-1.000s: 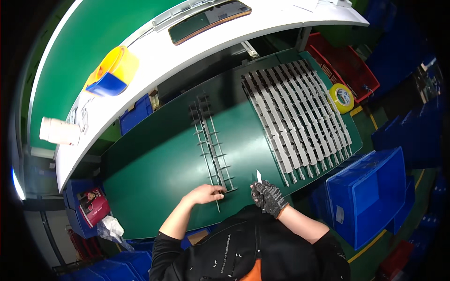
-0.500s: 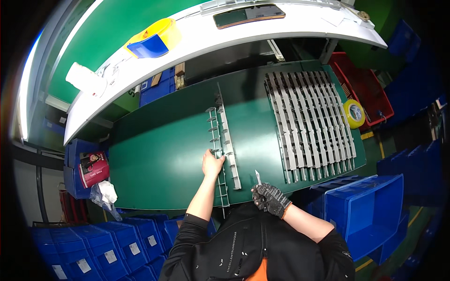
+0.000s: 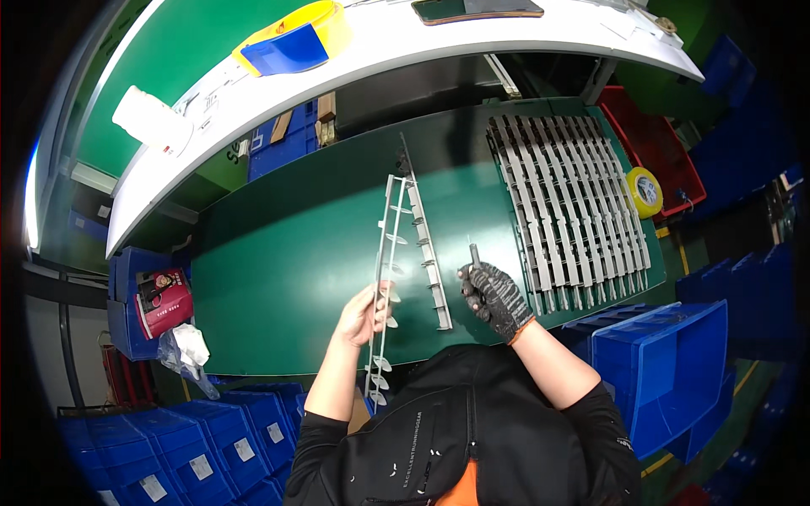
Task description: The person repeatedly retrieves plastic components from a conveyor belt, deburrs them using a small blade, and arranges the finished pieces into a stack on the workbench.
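My bare left hand [image 3: 358, 317] grips a long, narrow pale plastic frame [image 3: 389, 211], two thin rails with several small rounded tabs along them. The frame is tilted up off the green table [image 3: 278, 270], its near end close to my body. In a dark grey knitted glove, my right hand [image 3: 498, 299] closes round a slim, pen-shaped tool [image 3: 474, 252] with a thin tip pointing away from me. Between the hands, a second long strip [image 3: 428, 253] with small tabs lies on the table. Some of my left fingers are hidden behind the frame.
Rows of similar grey strips [image 3: 574, 202] cover the table's right side, with a yellow tape roll [image 3: 644, 192] beside them. Blue bins [image 3: 666, 371] stand at the right front, more at the left front. A white shelf [image 3: 388, 51] runs along the back.
My left hand has lifted the frame off the table and turned it, moving slightly left and nearer. My right hand, with the tool, has shifted a little right and farther away.
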A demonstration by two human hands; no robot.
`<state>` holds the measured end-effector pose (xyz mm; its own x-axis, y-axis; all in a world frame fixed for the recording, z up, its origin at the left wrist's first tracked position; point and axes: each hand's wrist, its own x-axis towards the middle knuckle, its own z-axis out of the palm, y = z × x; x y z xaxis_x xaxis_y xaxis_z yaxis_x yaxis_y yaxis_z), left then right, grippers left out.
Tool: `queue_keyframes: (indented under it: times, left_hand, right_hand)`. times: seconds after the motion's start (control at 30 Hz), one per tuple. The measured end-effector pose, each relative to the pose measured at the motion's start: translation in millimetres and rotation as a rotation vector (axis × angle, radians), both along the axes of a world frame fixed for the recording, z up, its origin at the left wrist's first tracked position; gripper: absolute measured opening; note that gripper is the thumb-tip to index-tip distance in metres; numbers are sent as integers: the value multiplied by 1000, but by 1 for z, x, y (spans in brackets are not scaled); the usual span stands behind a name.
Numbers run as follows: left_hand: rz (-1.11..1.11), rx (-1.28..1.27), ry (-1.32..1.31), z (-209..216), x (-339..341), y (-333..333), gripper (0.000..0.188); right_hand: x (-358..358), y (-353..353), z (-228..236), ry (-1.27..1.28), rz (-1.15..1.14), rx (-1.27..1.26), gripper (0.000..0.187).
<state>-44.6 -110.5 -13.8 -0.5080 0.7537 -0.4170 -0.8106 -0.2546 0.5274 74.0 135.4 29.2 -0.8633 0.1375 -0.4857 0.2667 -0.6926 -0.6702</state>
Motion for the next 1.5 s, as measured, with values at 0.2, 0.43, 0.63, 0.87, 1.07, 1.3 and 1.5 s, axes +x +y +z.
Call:
queue_keyframes:
  times: [0.2,0.43,0.63,0.87,1.07,1.3,1.5]
  left_hand:
    - [-455,211,-170,3,39,28,36]
    - [-351,184,-228,-20,51,40,27]
    - [-439,404,-276,-18,47,47,32]
    - [-354,39,320,32,18,56,44]
    - [-399,-113,461,66,31,51,38]
    - [-200,-186,325,65,37,27,42]
    - [-189,-224,291,64,45,22,41]
  right_hand:
    - [-23,-5,19,138,-109,-2,25]
    - [-20,2,31,234,-11,-61,25]
    - [-19,-1,37,185,-13,483,18]
    - [-30,5,40,20,-192,261,11]
    - [-29,-3,52,54,-44,322,13]
    - [3,10,43,89,111,679,27]
    - [-4,4,33,322,177,1309,19]
